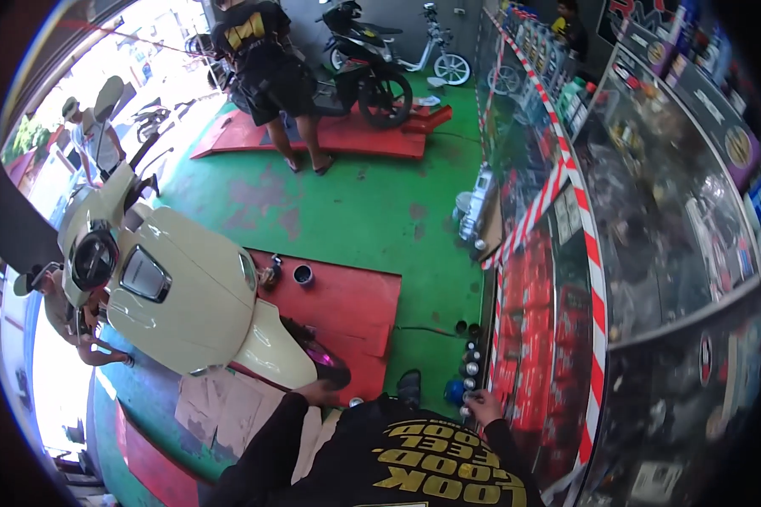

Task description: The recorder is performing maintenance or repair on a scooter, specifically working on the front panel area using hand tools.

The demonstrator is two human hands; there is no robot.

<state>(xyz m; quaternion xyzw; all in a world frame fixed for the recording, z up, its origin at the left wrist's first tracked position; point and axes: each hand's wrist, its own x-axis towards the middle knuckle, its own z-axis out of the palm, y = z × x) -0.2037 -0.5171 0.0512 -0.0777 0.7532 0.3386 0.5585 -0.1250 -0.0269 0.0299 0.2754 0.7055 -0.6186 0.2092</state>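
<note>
From my remote seat I see a workshop with a green floor (347, 211), and a glass display case (685, 325) edged in red-and-white tape along the right. A cream scooter (186, 279) stands at left centre, its front end by a red platform (359, 296). With the front wheel close to the left hand, a hard push there might, I judge, swing the steering or unsettle the machine. Its front faces the person: the visible length slants from the headlight (93, 258), upper left, down to the front wheel (334, 369), lower right. The tail is hidden, so I cannot follow the whole long axis.

Flattened cardboard (220, 414) lies below the scooter. The left hand (317, 391) is at the wheel's lower edge; its fingers are partly hidden, and I cannot tell if they grip or only touch. The right hand (484, 408) is low beside the case, fingers bent inward; whether they are closed on anything is too small to tell. Near it are a blue round object (454, 391) and a row of small containers (472, 369); a careless sweep could topple them. A dark cup (304, 282) sits on the platform, where a bump could tip it.
</note>
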